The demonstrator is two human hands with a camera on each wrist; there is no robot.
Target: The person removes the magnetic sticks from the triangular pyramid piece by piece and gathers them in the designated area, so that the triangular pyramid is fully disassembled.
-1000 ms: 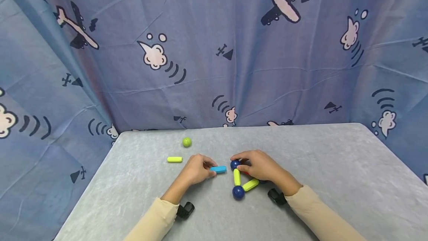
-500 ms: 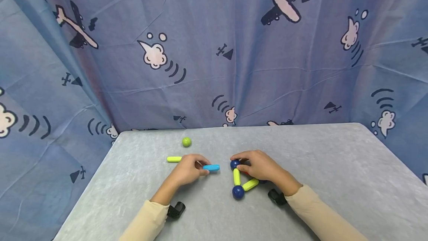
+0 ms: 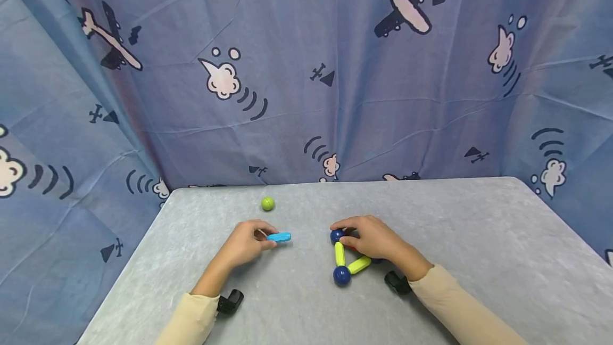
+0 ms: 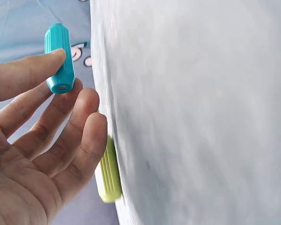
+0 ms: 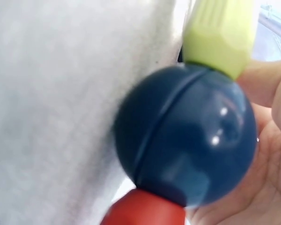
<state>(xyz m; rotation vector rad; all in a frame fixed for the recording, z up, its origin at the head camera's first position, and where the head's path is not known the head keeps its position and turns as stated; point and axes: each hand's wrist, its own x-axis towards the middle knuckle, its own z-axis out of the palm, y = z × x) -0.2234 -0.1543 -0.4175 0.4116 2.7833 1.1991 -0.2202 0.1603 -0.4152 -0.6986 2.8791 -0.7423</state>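
In the head view my left hand point(image 3: 244, 241) pinches a light blue magnetic rod point(image 3: 280, 237) between thumb and fingers, lifted above the table. The left wrist view shows that ribbed blue rod point(image 4: 60, 58) under the thumb, a yellow-green rod point(image 4: 111, 171) partly behind the fingers. My right hand point(image 3: 373, 236) grips a dark blue ball point(image 3: 337, 236) of a ball-and-rod triangle. Two yellow-green rods point(image 3: 340, 253) meet at the near dark blue ball point(image 3: 341, 275); its red rod is mostly covered. Up close, a dark blue ball point(image 5: 187, 136) joins yellow-green and red rods.
A green ball point(image 3: 267, 204) sits toward the back of the grey table point(image 3: 455, 228). Behind the table hangs a blue curtain point(image 3: 287, 68) printed with planes. A black wrist camera point(image 3: 231, 302) is worn on the left wrist, another point(image 3: 397, 282) on the right.
My left hand has moved left with the blue rod, away from the triangle, and now covers the loose yellow-green rod in the head view. The right hand and triangle stay still.
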